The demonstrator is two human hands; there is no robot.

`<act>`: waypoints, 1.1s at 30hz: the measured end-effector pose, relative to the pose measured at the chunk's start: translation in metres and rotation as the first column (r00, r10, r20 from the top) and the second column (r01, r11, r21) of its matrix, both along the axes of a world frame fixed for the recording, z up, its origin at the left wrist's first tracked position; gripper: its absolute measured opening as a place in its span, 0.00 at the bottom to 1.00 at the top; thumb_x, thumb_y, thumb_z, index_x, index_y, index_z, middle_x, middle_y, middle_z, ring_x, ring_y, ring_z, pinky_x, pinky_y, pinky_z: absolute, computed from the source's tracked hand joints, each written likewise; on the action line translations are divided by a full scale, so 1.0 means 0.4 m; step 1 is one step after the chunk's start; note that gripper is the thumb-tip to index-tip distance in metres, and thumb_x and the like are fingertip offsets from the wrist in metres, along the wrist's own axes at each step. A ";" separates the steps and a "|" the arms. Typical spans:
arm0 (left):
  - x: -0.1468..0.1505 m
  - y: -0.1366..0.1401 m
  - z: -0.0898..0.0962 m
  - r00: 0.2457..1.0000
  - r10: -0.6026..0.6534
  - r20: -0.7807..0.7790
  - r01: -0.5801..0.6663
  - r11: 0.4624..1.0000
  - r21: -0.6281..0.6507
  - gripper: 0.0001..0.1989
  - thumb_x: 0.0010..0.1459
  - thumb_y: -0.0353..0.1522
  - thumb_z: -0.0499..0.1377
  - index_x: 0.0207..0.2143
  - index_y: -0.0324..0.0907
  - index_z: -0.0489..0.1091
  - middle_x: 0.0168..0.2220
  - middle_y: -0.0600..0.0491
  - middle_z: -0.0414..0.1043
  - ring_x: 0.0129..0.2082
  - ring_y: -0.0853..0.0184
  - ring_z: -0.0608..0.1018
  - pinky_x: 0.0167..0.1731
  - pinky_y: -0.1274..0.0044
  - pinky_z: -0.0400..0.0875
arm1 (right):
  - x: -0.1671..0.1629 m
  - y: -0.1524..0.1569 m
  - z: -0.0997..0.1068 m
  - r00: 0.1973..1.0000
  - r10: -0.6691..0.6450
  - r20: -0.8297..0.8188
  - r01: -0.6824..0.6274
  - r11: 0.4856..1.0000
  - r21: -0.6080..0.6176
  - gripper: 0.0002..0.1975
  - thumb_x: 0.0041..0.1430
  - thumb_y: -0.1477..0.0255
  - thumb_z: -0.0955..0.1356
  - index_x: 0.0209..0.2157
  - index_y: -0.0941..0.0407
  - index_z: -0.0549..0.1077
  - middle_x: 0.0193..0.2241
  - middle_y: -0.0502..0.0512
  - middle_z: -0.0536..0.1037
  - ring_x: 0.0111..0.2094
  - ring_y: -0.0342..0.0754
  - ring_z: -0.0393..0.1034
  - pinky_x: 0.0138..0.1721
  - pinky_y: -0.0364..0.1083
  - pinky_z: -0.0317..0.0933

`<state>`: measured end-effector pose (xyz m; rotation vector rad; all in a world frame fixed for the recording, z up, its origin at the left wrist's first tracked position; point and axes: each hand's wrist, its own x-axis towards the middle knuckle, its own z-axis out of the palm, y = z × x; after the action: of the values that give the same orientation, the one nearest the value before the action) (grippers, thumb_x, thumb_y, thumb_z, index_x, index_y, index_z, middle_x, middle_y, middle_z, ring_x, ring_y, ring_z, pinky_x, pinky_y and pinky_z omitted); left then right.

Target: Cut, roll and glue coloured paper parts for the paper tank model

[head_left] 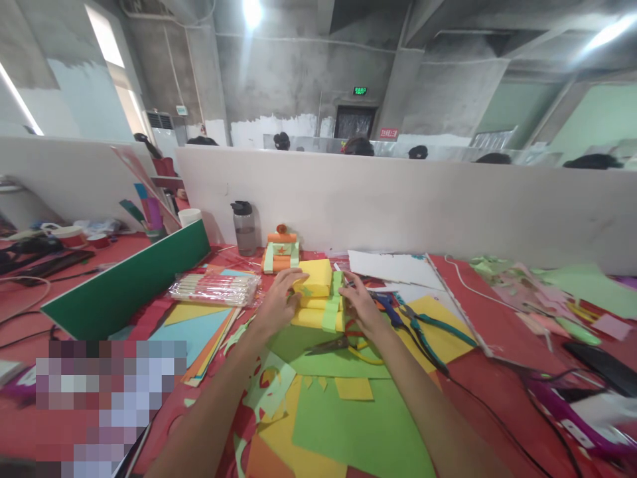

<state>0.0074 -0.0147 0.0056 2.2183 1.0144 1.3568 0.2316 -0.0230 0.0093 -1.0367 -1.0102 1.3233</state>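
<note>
Gripping a yellow paper model (314, 301) by its left side with the left hand (283, 302), fingers curled against the block on top. On the opposite side, touching a light-green strip (332, 309) with the right hand (361, 300); cannot tell whether pinching it or merely steadying it. Keeping the model between both hands at the back of a green sheet (318, 366), near and in front of an orange paper model (281, 251).

Chief risk, in all likelihood: denting or crushing the folded paper — from squeezing unevenly on both sides at once. Also possible: skewing the strip, from a sideways tug of the right fingertips. Just in front, on the green sheet, scissors (341, 343) with blades pointing left; apt to catch the lower edge if nudged. Beside the right forearm, pliers (414, 320) and a black cord (478, 399) — perhaps easily snagged by an outward swing of the elbow.
</note>
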 end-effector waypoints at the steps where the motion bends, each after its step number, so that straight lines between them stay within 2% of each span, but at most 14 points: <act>1: 0.000 -0.001 0.001 1.000 -0.007 0.021 0.007 1.000 -0.006 0.20 0.60 0.25 0.55 0.54 0.45 0.67 0.58 0.45 0.64 0.59 0.59 0.69 0.52 0.68 0.71 | 0.000 -0.001 0.002 1.000 -0.011 0.011 0.011 1.000 0.003 0.30 0.48 0.68 0.74 0.54 0.47 0.65 0.30 0.45 0.75 0.30 0.47 0.72 0.24 0.42 0.66; 4: -0.001 -0.008 0.005 0.994 -0.046 0.098 0.049 0.998 -0.032 0.21 0.61 0.28 0.56 0.56 0.46 0.65 0.59 0.45 0.63 0.60 0.59 0.68 0.58 0.66 0.65 | 0.001 -0.002 0.003 0.999 -0.026 0.035 0.025 0.999 0.030 0.31 0.50 0.64 0.74 0.55 0.47 0.65 0.34 0.48 0.78 0.31 0.49 0.74 0.30 0.45 0.70; 8: 0.005 -0.017 0.012 0.967 -0.105 0.234 0.136 0.984 -0.118 0.20 0.64 0.36 0.56 0.58 0.46 0.63 0.61 0.46 0.63 0.62 0.58 0.67 0.62 0.65 0.60 | 0.007 0.000 -0.002 0.998 -0.018 0.056 0.012 0.995 0.103 0.35 0.50 0.61 0.75 0.59 0.47 0.63 0.45 0.53 0.79 0.43 0.53 0.76 0.44 0.50 0.70; 11: 0.013 -0.022 0.013 0.944 -0.030 0.328 0.121 0.958 -0.260 0.21 0.65 0.41 0.55 0.58 0.46 0.62 0.62 0.45 0.63 0.63 0.58 0.66 0.62 0.65 0.60 | 0.010 -0.001 -0.004 0.995 -0.007 0.100 -0.008 0.988 0.153 0.37 0.52 0.61 0.75 0.61 0.47 0.60 0.51 0.56 0.77 0.49 0.55 0.74 0.49 0.52 0.68; 14: 0.017 -0.020 0.009 0.939 0.091 0.331 0.065 0.899 -0.433 0.24 0.65 0.46 0.52 0.60 0.46 0.61 0.63 0.45 0.61 0.63 0.56 0.65 0.62 0.62 0.58 | 0.012 -0.004 -0.004 0.987 -0.007 0.158 -0.028 0.975 0.219 0.37 0.55 0.61 0.74 0.64 0.45 0.58 0.56 0.57 0.73 0.54 0.55 0.70 0.54 0.54 0.65; 17: 0.015 -0.009 0.001 0.936 0.094 0.340 0.093 0.863 -0.496 0.26 0.65 0.48 0.52 0.60 0.46 0.61 0.63 0.43 0.62 0.63 0.56 0.64 0.62 0.61 0.57 | 0.015 -0.004 -0.006 0.977 -0.014 0.213 -0.049 0.956 0.289 0.38 0.57 0.62 0.72 0.65 0.44 0.55 0.60 0.57 0.70 0.58 0.55 0.67 0.58 0.56 0.62; 22: 0.006 0.004 0.001 0.915 0.016 0.403 0.167 0.894 -0.415 0.31 0.60 0.45 0.60 0.62 0.44 0.58 0.64 0.40 0.60 0.63 0.54 0.65 0.61 0.61 0.61 | 0.029 0.002 -0.011 0.976 0.005 0.216 -0.088 0.923 0.374 0.38 0.60 0.63 0.72 0.67 0.44 0.53 0.64 0.56 0.64 0.62 0.55 0.61 0.61 0.56 0.59; 28: 0.002 -0.006 0.014 0.884 -0.120 0.452 0.267 0.924 -0.276 0.32 0.58 0.41 0.64 0.62 0.46 0.60 0.65 0.45 0.59 0.65 0.54 0.63 0.63 0.62 0.59 | 0.042 -0.001 -0.004 0.979 0.033 0.201 -0.131 0.855 0.501 0.36 0.63 0.67 0.70 0.67 0.42 0.52 0.63 0.57 0.65 0.59 0.55 0.65 0.58 0.56 0.63; 33: 0.007 -0.013 0.011 0.886 -0.163 0.434 0.273 0.941 -0.203 0.34 0.57 0.37 0.65 0.63 0.49 0.58 0.64 0.47 0.60 0.64 0.56 0.64 0.64 0.62 0.57 | 0.051 0.002 -0.004 0.985 0.003 0.175 -0.103 0.817 0.567 0.36 0.62 0.68 0.70 0.66 0.42 0.53 0.64 0.58 0.63 0.59 0.55 0.65 0.57 0.56 0.64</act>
<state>0.0103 -0.0199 0.0101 1.6963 0.7120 1.4147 0.2521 -0.0222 0.0077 -0.6563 -1.4634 0.8834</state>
